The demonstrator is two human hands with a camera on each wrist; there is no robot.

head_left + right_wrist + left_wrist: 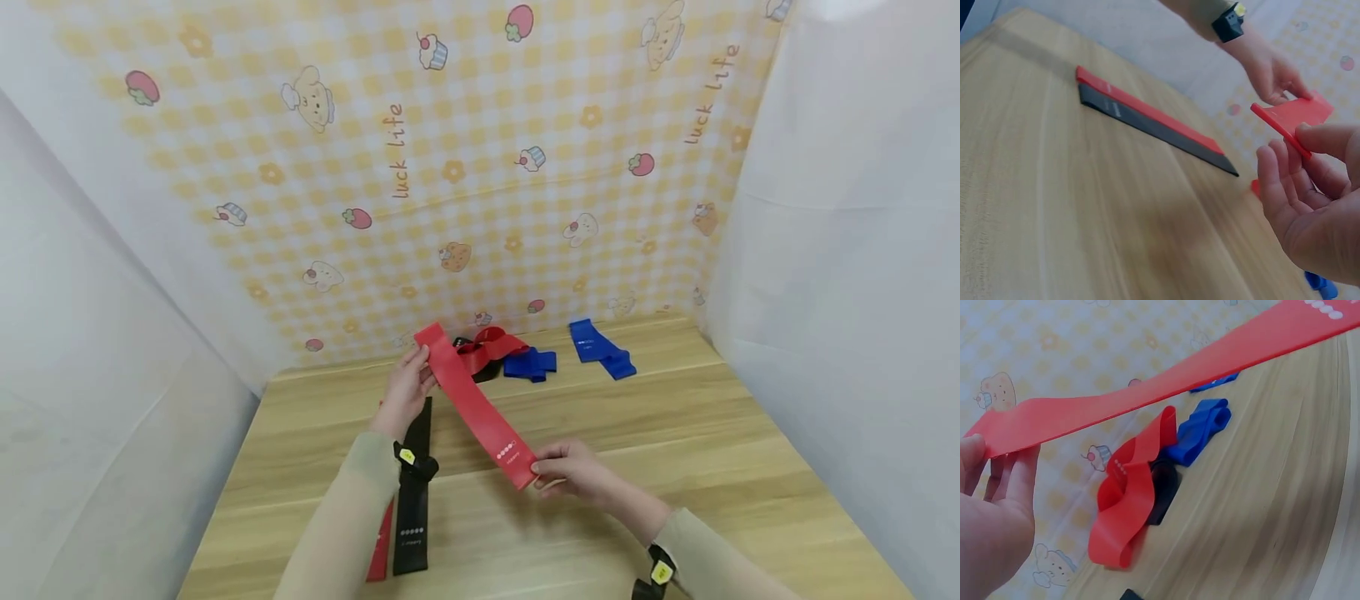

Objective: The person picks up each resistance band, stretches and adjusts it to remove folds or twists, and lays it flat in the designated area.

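A red resistance band (480,410) with white dots and lettering is stretched flat in the air between both hands. My left hand (407,385) pinches its far end between thumb and fingers. At the near end, my right hand (573,471) pinches the band beside the printed dots. Below the left forearm, a black resistance band (412,525) lies flat on the table, with a second red band (1147,109) alongside it. Part of that pair is hidden behind the left arm in the head view.
Near the back of the wooden table (675,433) lie a twisted red band (1124,506), a black band (1164,490) partly under it, and a crumpled blue band (530,364). Another blue band (602,348) is farther right. A patterned cloth (480,183) hangs behind; white sheets (832,250) flank the table.
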